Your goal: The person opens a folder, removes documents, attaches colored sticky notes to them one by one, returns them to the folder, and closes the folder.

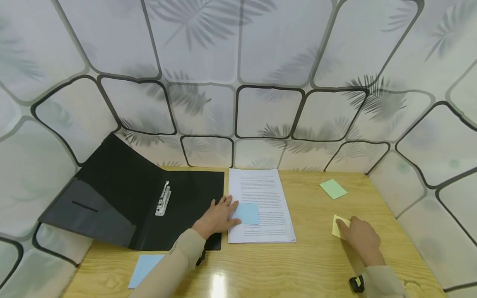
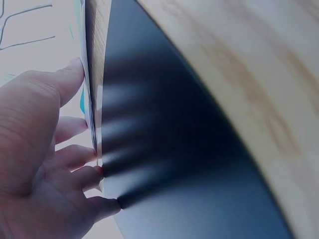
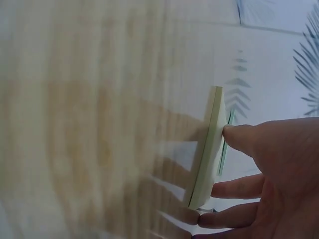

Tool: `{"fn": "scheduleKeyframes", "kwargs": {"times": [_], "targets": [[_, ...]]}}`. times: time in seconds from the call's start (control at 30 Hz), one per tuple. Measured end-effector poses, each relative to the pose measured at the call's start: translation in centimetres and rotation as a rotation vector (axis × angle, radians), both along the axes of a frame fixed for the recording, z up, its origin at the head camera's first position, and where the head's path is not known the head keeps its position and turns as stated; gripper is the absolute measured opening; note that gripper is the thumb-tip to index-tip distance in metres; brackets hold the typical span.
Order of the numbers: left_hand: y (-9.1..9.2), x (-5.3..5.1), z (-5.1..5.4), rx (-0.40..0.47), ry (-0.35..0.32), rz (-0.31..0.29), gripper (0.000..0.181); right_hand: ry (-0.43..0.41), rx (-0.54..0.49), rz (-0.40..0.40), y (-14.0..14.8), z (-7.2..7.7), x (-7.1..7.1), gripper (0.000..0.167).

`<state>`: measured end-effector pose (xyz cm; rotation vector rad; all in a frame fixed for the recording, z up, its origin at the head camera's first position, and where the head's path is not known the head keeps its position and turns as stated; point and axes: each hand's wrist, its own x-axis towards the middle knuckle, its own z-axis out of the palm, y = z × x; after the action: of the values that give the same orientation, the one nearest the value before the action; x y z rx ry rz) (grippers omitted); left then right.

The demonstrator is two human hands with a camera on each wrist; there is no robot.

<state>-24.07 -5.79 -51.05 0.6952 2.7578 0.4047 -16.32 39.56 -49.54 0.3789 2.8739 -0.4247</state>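
Observation:
My left hand [image 1: 218, 217] lies with spread fingers at the left edge of the printed paper stack [image 1: 257, 186], beside the black folder [image 1: 193, 190]; its thumb touches a blue note [image 1: 249, 213] on the top sheet. In the left wrist view, the hand [image 2: 55, 149] has its fingertips along the stack's edge and the folder [image 2: 154, 99]. My right hand [image 1: 361, 238] touches a yellow note pad [image 1: 338, 227] lying on the table. In the right wrist view, the thumb and fairly straight fingers of that hand [image 3: 269, 174] meet the pad [image 3: 209, 154].
A green note pad [image 1: 333, 188] lies behind the yellow one. Another blue note pad [image 1: 143, 269] is at the front left, partly behind the left sleeve. The folder's raised cover [image 1: 108, 186] leans toward the patterned wall [image 1: 208, 107], its metal clip [image 1: 162, 200] showing.

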Motion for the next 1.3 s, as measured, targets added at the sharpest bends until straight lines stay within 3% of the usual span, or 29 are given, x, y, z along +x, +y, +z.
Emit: {"fn": "scheduleKeyframes", "kwargs": {"times": [0.3,0.53,0.87,1.1,1.3], "targets": [[0.1,-0.1,0.1,-0.009,-0.004,0.002,0.074,0.05,-0.004,-0.09,-1.3,-0.4,0.0,0.099],[0.1,-0.2,0.1,-0.018,0.001,0.002,0.074,0.094,-0.003,-0.096,-2.5,-0.9,-1.1,0.076],[0.1,-0.3,0.2,-0.029,-0.002,-0.006,0.074,0.269,-0.085,0.019,-3.9,-1.1,-1.9,0.076],[-0.2,0.0,0.4,0.026,-0.008,0.015,0.074,0.286,-0.185,0.059,-7.5,0.4,-2.3,0.074],[0.3,0.7,0.3,0.173,0.104,-0.008,0.06,0.291,-0.216,0.153,-12.4,1.6,-2.5,0.07]]}}
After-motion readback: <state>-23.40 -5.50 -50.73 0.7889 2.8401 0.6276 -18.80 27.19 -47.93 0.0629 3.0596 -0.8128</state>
